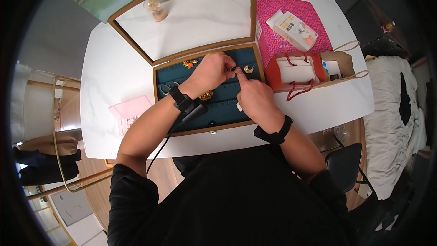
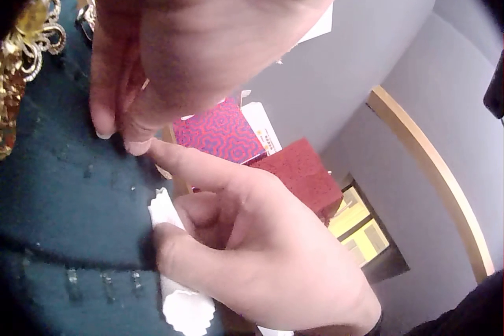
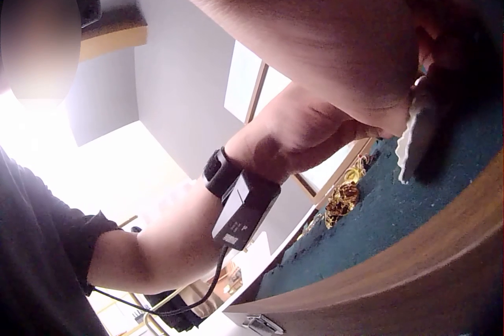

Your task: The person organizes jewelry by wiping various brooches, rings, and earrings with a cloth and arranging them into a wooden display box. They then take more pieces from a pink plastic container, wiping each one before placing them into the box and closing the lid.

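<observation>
My left hand (image 1: 211, 73) reaches over the jewelry box (image 1: 218, 127), its thumb and fingertips pinching a small dark piece (image 1: 233, 69) close over the blue-green lining; I cannot tell what the piece is. My right hand (image 1: 259, 102) comes in from the right, index finger stretched out to the left fingertips. In the left wrist view its thumb and other fingers grip a folded white cloth (image 2: 185, 304) with a wavy edge. A gold earring (image 1: 248, 69) lies right of the fingers. Gold jewelry (image 1: 206, 95) sits below the left wrist, and an orange-and-green piece (image 1: 190, 64) farther back.
The box's glass lid (image 1: 186, 23) stands raised at the back. On the right are a red gift bag (image 1: 277, 74) with rope handles, a white carton (image 1: 296, 29) and a pink patterned sheet (image 1: 318, 16). An open pink case (image 1: 129, 109) lies at left.
</observation>
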`<control>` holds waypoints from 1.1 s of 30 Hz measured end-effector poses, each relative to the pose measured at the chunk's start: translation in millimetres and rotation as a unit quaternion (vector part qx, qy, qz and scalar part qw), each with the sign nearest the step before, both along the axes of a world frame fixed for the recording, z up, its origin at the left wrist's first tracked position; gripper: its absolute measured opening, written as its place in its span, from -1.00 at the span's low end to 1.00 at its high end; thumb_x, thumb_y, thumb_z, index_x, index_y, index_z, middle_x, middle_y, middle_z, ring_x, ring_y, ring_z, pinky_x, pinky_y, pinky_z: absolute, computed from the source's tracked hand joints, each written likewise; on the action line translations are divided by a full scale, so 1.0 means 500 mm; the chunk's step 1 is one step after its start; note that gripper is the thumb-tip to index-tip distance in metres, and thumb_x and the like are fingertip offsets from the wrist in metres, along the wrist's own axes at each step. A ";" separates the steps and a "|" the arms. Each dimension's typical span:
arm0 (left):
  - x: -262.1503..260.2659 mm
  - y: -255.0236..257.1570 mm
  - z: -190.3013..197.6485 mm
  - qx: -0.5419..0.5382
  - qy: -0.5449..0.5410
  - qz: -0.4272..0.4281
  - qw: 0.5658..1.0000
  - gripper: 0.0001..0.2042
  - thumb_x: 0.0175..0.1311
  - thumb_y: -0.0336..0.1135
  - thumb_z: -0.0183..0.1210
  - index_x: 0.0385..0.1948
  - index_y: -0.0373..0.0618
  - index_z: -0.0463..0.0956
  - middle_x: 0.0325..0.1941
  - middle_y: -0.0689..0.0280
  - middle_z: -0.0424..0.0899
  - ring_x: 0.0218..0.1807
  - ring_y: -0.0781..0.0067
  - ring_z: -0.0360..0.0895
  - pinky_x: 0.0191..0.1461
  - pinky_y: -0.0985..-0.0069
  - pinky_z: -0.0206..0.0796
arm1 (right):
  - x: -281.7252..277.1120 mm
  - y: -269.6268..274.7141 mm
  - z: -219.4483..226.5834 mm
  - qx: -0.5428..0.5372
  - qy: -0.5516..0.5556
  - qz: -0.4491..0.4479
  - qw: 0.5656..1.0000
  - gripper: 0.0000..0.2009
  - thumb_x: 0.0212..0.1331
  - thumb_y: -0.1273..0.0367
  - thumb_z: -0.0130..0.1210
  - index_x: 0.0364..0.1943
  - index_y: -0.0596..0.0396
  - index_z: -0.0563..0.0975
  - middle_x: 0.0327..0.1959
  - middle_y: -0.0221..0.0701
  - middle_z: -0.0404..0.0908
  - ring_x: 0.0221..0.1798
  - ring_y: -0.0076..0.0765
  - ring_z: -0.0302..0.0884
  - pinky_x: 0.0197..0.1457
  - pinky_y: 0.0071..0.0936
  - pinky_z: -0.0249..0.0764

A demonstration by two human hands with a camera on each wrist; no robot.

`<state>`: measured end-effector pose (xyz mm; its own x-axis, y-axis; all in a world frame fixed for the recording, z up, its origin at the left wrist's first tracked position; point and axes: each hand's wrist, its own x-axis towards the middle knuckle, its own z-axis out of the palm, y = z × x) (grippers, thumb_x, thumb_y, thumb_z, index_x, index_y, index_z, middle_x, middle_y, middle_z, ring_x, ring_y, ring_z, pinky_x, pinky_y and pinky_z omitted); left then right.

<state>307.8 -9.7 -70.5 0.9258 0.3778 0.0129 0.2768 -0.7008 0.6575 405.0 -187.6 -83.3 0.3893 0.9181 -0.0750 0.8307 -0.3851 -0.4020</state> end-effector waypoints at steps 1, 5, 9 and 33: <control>0.002 0.001 0.002 -0.014 0.008 0.005 1.000 -0.69 0.14 -0.53 0.56 -0.06 -0.30 0.78 -0.23 0.13 0.81 -0.20 0.29 0.80 -0.05 0.36 0.64 | 0.000 0.000 0.001 0.000 -0.003 -0.001 1.000 -0.30 0.20 0.44 0.20 0.52 0.21 0.47 -0.33 -0.11 0.76 -0.20 0.10 0.80 -0.06 0.03 0.73; 0.008 0.003 0.002 -0.035 0.020 0.015 0.999 -0.68 0.09 -0.54 0.59 -0.09 -0.31 0.78 -0.26 0.15 0.81 -0.20 0.31 0.80 -0.07 0.35 0.63 | -0.003 -0.002 -0.003 0.009 -0.011 -0.002 1.000 -0.30 0.19 0.45 0.20 0.52 0.22 0.47 -0.33 -0.11 0.76 -0.21 0.10 0.80 -0.06 0.02 0.73; 0.013 -0.002 0.003 -0.011 0.013 0.006 1.000 -0.67 0.06 -0.54 0.60 -0.10 -0.32 0.77 -0.27 0.15 0.81 -0.22 0.30 0.79 -0.07 0.35 0.63 | -0.004 -0.005 0.003 0.011 -0.008 0.003 1.000 -0.30 0.20 0.44 0.21 0.52 0.23 0.46 -0.31 -0.10 0.77 -0.19 0.10 0.80 -0.06 0.02 0.73; 0.007 -0.018 0.012 0.034 0.045 0.032 0.998 -0.63 0.06 -0.37 0.63 -0.10 -0.26 0.75 -0.25 0.09 0.78 -0.18 0.12 0.78 -0.04 0.25 0.61 | -0.019 -0.042 0.030 0.049 -0.018 0.040 0.998 -0.49 0.26 0.46 0.24 0.30 0.43 0.56 -0.24 -0.03 0.78 -0.20 0.10 0.83 -0.09 -0.07 0.75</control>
<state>311.2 -18.7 -64.6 0.8987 0.4366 -0.0411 0.3774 -0.7223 0.5795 395.7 -208.7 -68.4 0.3144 0.9488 0.0295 0.8723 -0.2765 -0.4033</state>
